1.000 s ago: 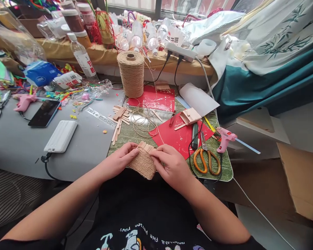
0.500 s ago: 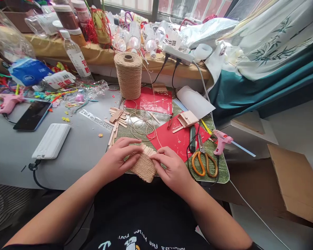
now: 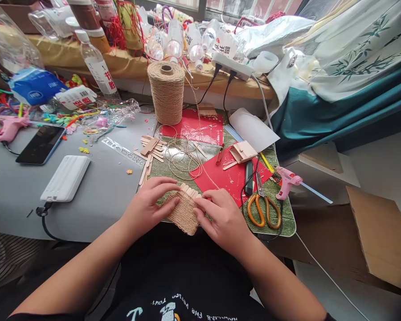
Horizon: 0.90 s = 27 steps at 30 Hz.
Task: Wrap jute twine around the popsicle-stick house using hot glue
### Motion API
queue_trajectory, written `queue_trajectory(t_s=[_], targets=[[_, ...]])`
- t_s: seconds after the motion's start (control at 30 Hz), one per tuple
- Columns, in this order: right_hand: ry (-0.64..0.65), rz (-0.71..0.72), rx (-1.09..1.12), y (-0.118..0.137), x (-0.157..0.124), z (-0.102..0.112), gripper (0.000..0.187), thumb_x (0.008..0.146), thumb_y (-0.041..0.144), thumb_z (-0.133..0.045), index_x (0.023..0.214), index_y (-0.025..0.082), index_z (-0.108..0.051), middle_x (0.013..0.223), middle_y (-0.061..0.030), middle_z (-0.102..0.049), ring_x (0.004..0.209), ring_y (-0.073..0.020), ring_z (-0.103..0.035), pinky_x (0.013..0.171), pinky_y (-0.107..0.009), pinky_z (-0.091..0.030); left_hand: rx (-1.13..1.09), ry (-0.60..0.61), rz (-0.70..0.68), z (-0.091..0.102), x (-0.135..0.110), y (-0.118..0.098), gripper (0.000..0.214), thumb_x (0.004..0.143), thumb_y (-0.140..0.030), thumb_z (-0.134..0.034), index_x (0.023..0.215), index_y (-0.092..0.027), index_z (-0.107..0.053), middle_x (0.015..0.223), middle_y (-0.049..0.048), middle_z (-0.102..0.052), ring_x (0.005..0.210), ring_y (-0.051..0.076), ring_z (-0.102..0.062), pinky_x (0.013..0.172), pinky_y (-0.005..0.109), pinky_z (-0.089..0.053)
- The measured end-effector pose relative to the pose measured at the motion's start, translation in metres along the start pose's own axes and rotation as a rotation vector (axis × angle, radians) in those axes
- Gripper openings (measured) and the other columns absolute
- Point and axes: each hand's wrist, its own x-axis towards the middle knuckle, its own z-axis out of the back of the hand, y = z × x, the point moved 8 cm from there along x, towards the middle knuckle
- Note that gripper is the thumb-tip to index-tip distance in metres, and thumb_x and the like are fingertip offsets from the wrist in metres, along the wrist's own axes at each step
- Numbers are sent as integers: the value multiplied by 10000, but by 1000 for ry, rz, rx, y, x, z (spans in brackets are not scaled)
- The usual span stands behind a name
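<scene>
Moved since the earlier frame: your left hand (image 3: 153, 200), then flatter along the panel's upper corner, now arched over it, index finger at the bare ends and thumb on the face. The view has also swung, carrying the power bank (image 3: 66, 178) and phone (image 3: 41, 144) leftward.

Panel (image 3: 185, 211), one: flat sticks wound with twine, between your hands, over the near edge of the counter (image 3: 110, 191). Longer way seemingly out from your body, somewhat tilted; bare ends (image 3: 188, 191) on the far side, facing the roll (image 3: 167, 96).

Hands, two: left grasping the panel's left side; right hand (image 3: 220, 214) pinching its right edge just below the bare ends — whether on the twine too, you cannot tell. Both touch it, neither nearer.

Twine: loose loops (image 3: 182, 154) beyond the panel, a strand running across the red card (image 3: 217, 187) towards your right hand.

Around: sticks (image 3: 150, 149) beyond your left hand; box (image 3: 243, 151), cutter (image 3: 249, 177) and scissors (image 3: 263, 209) to the right. In the way on that side: a black cord, between right hand and scissors. Glue gun (image 3: 287, 183), farther right.
</scene>
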Motion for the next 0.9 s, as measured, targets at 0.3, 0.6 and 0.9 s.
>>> queue_trajectory(t_s=[0.3,0.6,0.9], targets=[[-20,-44,58,-5,-4,-5,179,1057,203,-592,1168,190,-731,966,-98,-664,923,-262,-582,827,-432,-528,258,-51,-275,6,0,-28,287,926,-178,-734,1198,-269,-737,1176,40,-769,1049,236,-684,986,439,-564],[-92,-22,82,-8,-9,-1,273,1044,142,-563,1258,195,-724,1020,-109,-682,953,-266,-616,835,-445,-539,279,-79,-314,6,-2,-31,280,897,-162,-766,1157,-257,-727,1101,27,-789,960,214,-704,901,418,-571],[-600,-251,-11,-80,-70,68,166,963,180,-672,1088,233,-769,1061,-80,-713,987,-260,-691,930,-478,-562,239,-142,-285,9,-7,-27,295,900,-173,-777,1175,-274,-737,1139,11,-814,968,207,-749,886,402,-577]])
